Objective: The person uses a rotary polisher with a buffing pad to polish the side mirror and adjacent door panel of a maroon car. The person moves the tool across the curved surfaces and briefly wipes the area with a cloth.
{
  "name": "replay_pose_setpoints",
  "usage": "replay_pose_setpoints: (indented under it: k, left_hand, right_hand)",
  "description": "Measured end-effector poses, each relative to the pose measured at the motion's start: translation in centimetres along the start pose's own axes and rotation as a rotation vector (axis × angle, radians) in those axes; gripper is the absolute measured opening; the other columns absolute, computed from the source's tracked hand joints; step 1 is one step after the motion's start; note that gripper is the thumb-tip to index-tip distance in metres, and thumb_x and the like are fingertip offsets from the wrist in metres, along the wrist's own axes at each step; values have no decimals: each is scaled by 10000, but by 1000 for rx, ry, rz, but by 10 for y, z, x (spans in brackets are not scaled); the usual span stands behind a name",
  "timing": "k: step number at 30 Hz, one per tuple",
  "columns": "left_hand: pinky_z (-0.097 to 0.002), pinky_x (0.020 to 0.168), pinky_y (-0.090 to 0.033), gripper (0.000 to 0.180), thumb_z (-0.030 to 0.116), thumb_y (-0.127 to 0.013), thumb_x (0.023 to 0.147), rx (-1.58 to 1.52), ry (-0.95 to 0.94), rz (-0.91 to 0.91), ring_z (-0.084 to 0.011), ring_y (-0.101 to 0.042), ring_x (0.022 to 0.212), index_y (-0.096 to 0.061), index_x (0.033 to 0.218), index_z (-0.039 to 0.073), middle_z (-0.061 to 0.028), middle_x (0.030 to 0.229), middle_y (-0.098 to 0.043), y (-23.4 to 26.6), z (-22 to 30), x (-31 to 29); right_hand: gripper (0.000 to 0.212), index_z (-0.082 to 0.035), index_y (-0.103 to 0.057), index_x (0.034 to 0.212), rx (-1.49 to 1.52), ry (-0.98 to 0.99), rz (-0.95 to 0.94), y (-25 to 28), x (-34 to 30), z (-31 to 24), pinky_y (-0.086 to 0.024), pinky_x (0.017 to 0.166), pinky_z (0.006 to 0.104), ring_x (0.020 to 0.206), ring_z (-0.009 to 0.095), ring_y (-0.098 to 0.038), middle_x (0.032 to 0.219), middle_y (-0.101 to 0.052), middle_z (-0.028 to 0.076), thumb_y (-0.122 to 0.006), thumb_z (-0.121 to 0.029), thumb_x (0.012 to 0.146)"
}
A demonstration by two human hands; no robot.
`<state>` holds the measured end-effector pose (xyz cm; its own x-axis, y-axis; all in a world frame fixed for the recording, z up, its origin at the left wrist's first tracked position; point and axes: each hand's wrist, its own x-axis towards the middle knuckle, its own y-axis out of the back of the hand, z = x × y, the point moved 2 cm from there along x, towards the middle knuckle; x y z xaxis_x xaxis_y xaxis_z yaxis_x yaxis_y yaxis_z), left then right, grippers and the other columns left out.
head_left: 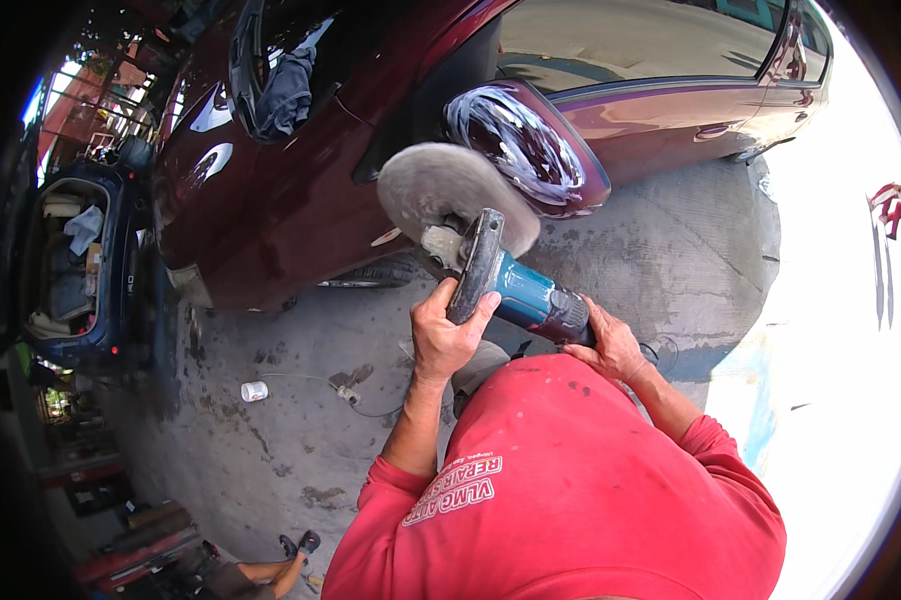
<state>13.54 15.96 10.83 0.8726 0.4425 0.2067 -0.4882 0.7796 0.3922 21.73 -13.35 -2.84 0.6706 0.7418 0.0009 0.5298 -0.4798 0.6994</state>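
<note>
Both of my hands are wrapped around a blue and black power polisher point(530, 296). My left hand point(444, 332) is closed on its black front handle. My right hand point(610, 345) grips the rear end of its body. The round greyish polishing pad point(440, 185) at its head looks smeared, as if spinning. Right beside the pad is the dark red side mirror point(545, 165) of a car, its housing streaked with white paste. The pad's edge overlaps the mirror housing in view; whether they touch I cannot tell.
The dark red car point(280, 220) spans the top, a dark cloth point(288, 92) on its windshield. A blue vehicle point(120, 260) with an open back stands left. On the concrete lie a white container point(254, 391) and a cord with a connector point(347, 394). Someone's legs point(288, 575) show at lower left.
</note>
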Motion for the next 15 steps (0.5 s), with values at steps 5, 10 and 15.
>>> replay_pose_setpoints:
  k: [5, 10, 15]
  left_hand:
    - [-313, 637, -510, 211, 165, -860, 939, 47, 44, -1, -96, -611, 673, -741, 927, -9, -36, 757, -724, 31, -6, 49]
    - [-300, 609, -476, 171, 124, -834, 946, 51, 19, 4, -76, -554, 653, -727, 915, -5, -8, 726, -679, 24, 0, 37]
    - [-313, 565, -459, 283, 182, -876, 919, -17, 51, -72, -99, -576, 589, -662, 824, 23, -24, 667, -646, -16, 19, -16]
  right_hand:
    - [1014, 18, -342, 1633, 47, -30, 21, -16, 57, -21, -571, 994, 525, 1165, 502, -685, 1347, -653, 313, -753, -605, 947]
    - [995, -7, -388, 1613, 61, -4, 23, -5, 55, -10, -561, 1020, 521, 1207, 506, -669, 1378, -653, 298, -771, -617, 925]
    - [1037, -28, -392, 1611, 100, -61, -61, 22, 0, 14, -543, 1067, 529, 1267, 506, -647, 1411, -646, 280, -816, -623, 874]
